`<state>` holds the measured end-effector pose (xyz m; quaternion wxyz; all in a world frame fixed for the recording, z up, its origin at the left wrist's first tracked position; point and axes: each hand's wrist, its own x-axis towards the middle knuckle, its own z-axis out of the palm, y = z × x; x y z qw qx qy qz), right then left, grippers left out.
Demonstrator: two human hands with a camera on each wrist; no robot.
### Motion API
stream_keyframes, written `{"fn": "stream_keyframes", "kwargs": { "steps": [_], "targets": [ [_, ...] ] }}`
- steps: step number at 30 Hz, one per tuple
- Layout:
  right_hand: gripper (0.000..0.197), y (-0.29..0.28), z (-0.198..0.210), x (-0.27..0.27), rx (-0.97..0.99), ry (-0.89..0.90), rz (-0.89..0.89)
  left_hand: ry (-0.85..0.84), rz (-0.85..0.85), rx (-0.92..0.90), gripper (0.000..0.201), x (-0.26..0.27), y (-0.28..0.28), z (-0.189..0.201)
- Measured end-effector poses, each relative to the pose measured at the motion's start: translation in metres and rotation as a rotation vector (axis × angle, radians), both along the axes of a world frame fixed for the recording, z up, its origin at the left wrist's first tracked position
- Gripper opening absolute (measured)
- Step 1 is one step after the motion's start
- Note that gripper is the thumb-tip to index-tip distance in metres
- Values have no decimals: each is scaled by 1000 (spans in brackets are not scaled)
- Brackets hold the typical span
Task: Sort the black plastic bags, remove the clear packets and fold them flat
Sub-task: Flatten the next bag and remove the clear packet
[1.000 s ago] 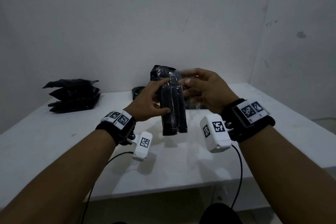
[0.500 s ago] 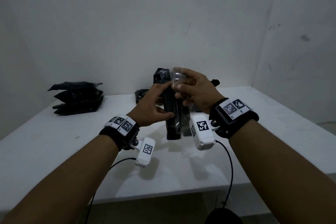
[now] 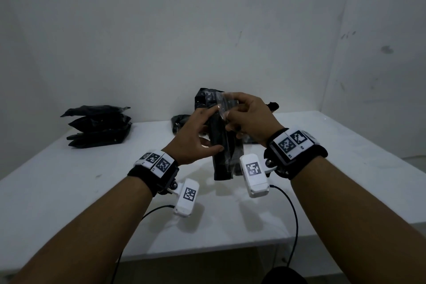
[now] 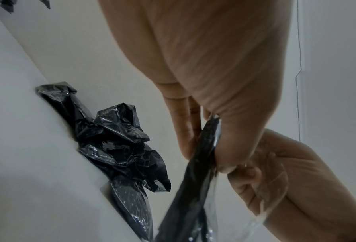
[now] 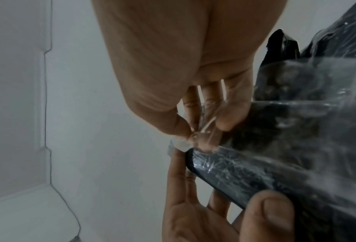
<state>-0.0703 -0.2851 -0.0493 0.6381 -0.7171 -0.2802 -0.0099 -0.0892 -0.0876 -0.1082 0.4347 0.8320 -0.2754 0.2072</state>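
A narrow bundle of folded black bags point(image 3: 224, 157) in a clear packet hangs upright above the white table point(image 3: 69, 191). My left hand point(image 3: 196, 138) grips the bundle at its middle, thumb in front and fingers behind. My right hand point(image 3: 244, 115) pinches the clear packet's top edge point(image 3: 221, 105) between thumb and fingers. The right wrist view shows that pinch on the clear film point(image 5: 202, 131) at the black roll's end point(image 5: 235, 172). In the left wrist view my left hand point(image 4: 206, 140) clasps the black bundle point(image 4: 191, 188), with the right hand beside it.
A stack of flat black bags point(image 3: 99, 125) lies at the table's back left. Crumpled black bags point(image 3: 182, 122) lie against the wall behind my hands, also seen as the crumpled pile point(image 4: 115, 144). White walls close the back and right sides.
My right hand has moved from the bundle's side up to its top and now pinches the clear film there. The left hand keeps its grip; the bundle has barely moved.
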Motion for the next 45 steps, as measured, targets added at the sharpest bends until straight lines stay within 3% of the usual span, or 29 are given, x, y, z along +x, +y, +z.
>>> {"fn": "stream_keyframes", "kwargs": {
  "steps": [3,9,16,23,27,29,33,37,45],
  "targets": [
    [39,2,4,-4,-39,-36,-41,-8,5,-6,96,1,-2,0],
    [17,5,13,-6,21,109,-54,-64,12,41,97,2,-4,2],
    [31,3,18,-7,48,203,-77,-124,63,74,98,7,-2,4],
    [12,-9,31,-14,95,407,105,-181,147,76,97,12,3,12],
    [24,-17,30,-11,-120,265,-6,-205,187,75,99,14,2,17],
    [30,-19,30,-12,-104,270,28,-211,225,68,99,15,4,20],
    [17,-22,26,-20,-49,317,110,-213,224,50,99,16,4,23],
    [16,-26,13,-16,-209,214,23,-229,257,11,100,18,6,24],
    [10,-26,-6,-18,-296,82,15,-197,251,-109,99,19,8,29]
  ]
}}
